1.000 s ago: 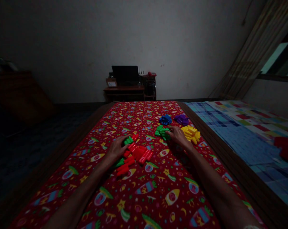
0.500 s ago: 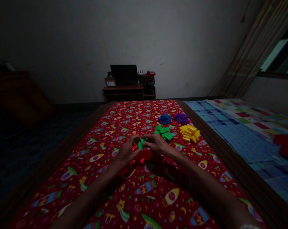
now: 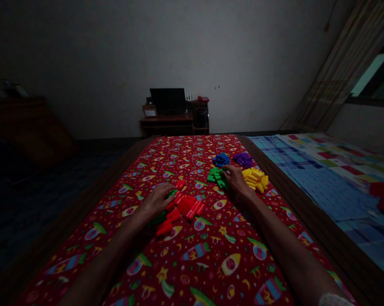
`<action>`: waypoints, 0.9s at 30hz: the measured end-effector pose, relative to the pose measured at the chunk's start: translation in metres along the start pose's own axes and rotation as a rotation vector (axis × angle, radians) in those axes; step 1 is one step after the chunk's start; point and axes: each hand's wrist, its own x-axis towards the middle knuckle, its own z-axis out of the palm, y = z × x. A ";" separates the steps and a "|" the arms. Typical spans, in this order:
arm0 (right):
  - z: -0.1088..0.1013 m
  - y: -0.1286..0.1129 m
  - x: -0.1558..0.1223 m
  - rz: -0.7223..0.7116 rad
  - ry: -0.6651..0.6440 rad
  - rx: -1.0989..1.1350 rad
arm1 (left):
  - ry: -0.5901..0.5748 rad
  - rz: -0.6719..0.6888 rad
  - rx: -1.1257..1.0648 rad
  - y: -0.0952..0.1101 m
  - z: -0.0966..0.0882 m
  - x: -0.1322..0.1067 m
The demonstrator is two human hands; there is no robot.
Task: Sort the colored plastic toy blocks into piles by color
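Note:
My left hand is curled at the left edge of a pile of red plastic tube-like pieces. A green piece shows at its fingertips, and more green shows in the shadow under the hand. Over the pile of green pieces, my right hand has its fingers bent down, closed on a green piece at the pile's right side. That hand covers part of the green pile. Right beside it lies a pile of yellow pieces.
Behind the green pile lie a blue pile and a purple pile. A red patterned cloth covers the surface. A desk with a monitor stands at the wall; a bed with a checked cover adjoins on the right.
My hands have moved apart. The right one has gone from the red pile to the green pile, while the left has shifted slightly left, uncovering more red pieces.

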 end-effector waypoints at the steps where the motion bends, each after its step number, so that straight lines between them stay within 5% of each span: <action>1: 0.002 0.000 0.000 -0.018 -0.021 -0.012 | -0.020 -0.009 0.002 -0.002 0.000 0.000; 12: -0.014 -0.035 -0.001 -0.167 -0.051 -0.043 | -0.014 -0.118 -0.037 -0.012 0.014 -0.003; 18: -0.009 -0.065 -0.014 -0.280 -0.169 0.055 | 0.102 -0.216 -0.062 -0.010 0.001 0.000; 22: 0.009 -0.085 -0.032 -0.389 -0.222 0.154 | 0.229 -0.193 -0.164 0.009 -0.009 0.001; 27: 0.018 -0.103 -0.047 -0.456 -0.266 0.302 | 0.161 -0.102 -0.390 0.047 -0.001 -0.002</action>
